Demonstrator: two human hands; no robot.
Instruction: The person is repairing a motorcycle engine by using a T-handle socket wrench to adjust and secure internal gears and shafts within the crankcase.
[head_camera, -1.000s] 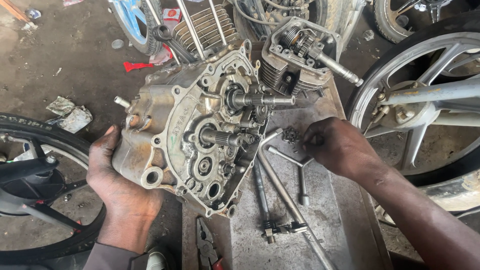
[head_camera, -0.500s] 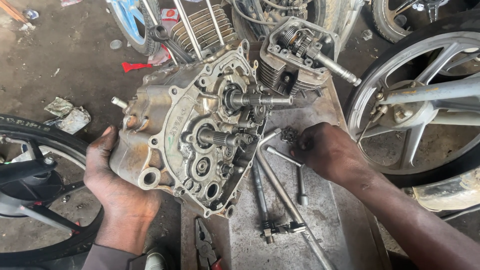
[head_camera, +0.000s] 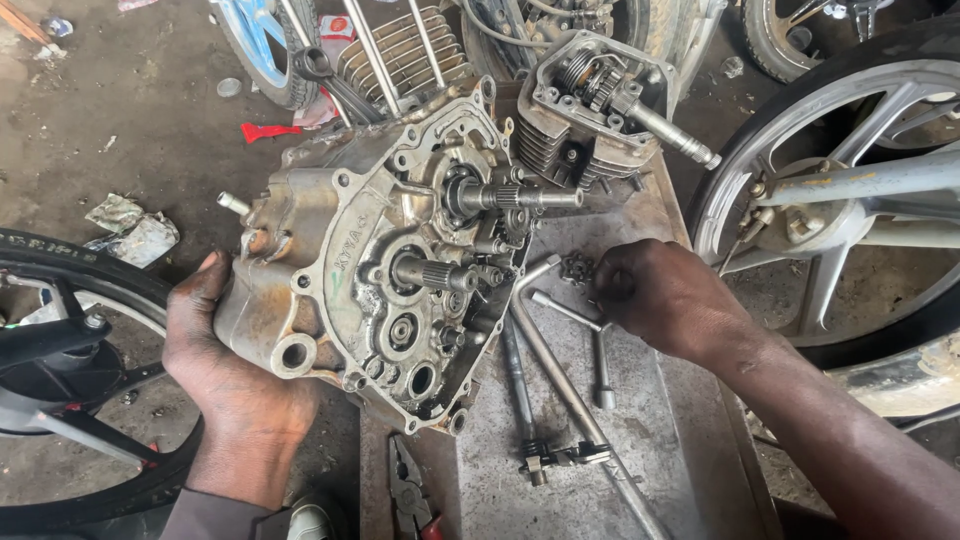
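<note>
A greasy motorcycle engine crankcase (head_camera: 370, 270) stands tilted on the left edge of a metal bench (head_camera: 660, 470), its shafts and gears facing me. My left hand (head_camera: 225, 370) grips its lower left side and steadies it. My right hand (head_camera: 665, 300) rests on the bench to the right of the case, fingers curled over small parts near a small sprocket-like gear (head_camera: 577, 268); what it holds is hidden. A T-handle socket wrench (head_camera: 590, 330) lies just under that hand.
A cylinder head (head_camera: 590, 110) sits behind the crankcase. Long rods and a wrench (head_camera: 560, 400) lie on the bench, pliers (head_camera: 408, 490) at its front edge. A motorcycle wheel (head_camera: 830, 200) stands at right, a tyre (head_camera: 90, 400) at left, a finned cylinder (head_camera: 400, 50) at back.
My right hand slid slightly left and down over the small parts on the bench. The crankcase and my left hand have barely moved.
</note>
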